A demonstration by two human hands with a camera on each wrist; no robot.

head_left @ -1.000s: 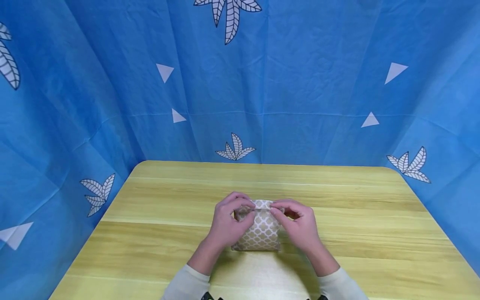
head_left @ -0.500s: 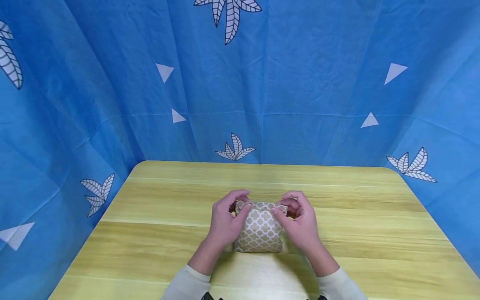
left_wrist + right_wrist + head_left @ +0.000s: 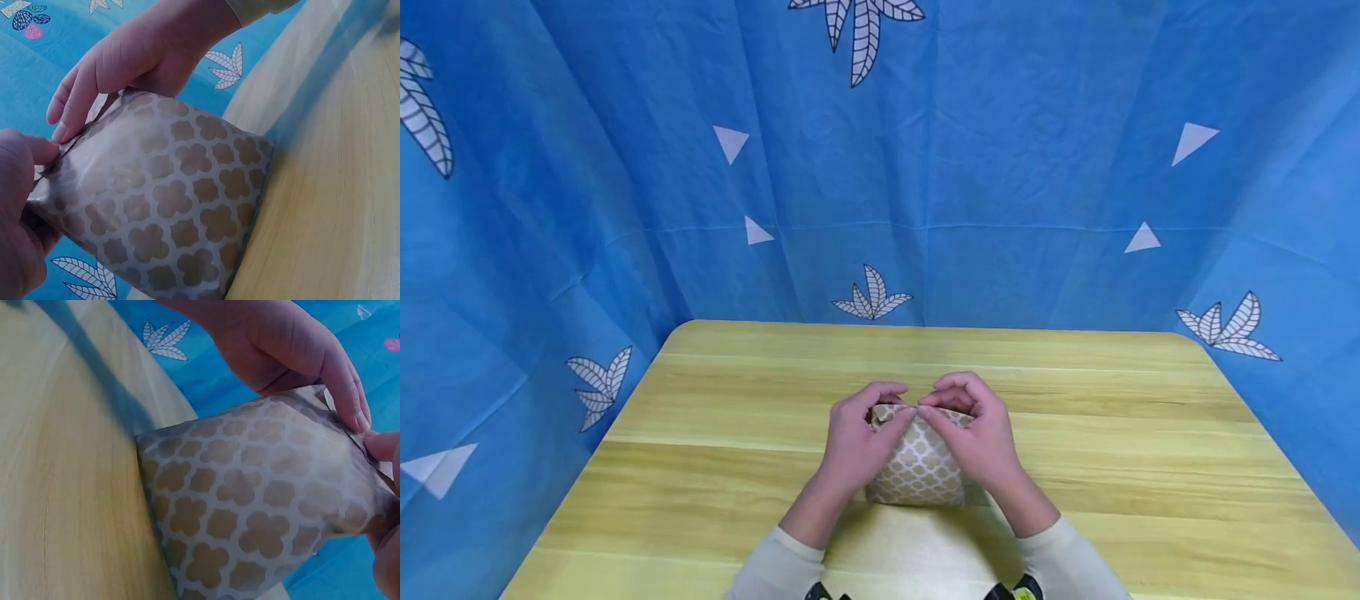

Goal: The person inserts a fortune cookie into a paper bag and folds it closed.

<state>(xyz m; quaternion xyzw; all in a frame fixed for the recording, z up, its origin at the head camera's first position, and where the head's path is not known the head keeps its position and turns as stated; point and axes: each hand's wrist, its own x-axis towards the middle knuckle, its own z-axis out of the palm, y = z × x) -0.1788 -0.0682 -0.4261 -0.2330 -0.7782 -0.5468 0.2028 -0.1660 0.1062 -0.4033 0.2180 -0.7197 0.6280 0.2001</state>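
Note:
A small tan paper bag (image 3: 920, 475) with a white quatrefoil lattice stands on the wooden table, its mouth facing up and away from me. My left hand (image 3: 857, 440) pinches the top edge left of the middle. On the other side of the middle, my right hand (image 3: 981, 435) pinches the same edge, the two thumb tips almost meeting. The left wrist view shows the bag's broad front (image 3: 169, 194) bulging, with a creased rim between the fingers. Seen from the right wrist, the left hand (image 3: 294, 350) holds the far end of that rim. The inside of the bag is hidden.
The light wooden table (image 3: 760, 367) spreads out around the bag on all sides. Behind it and at both sides hangs a blue curtain (image 3: 1015, 167) printed with white leaves and triangles. Pale sleeves (image 3: 778, 567) cover my forearms.
The strip folded down at the bag's top has come up. My right hand moved left along the rim from the right corner to the middle, beside the left thumb.

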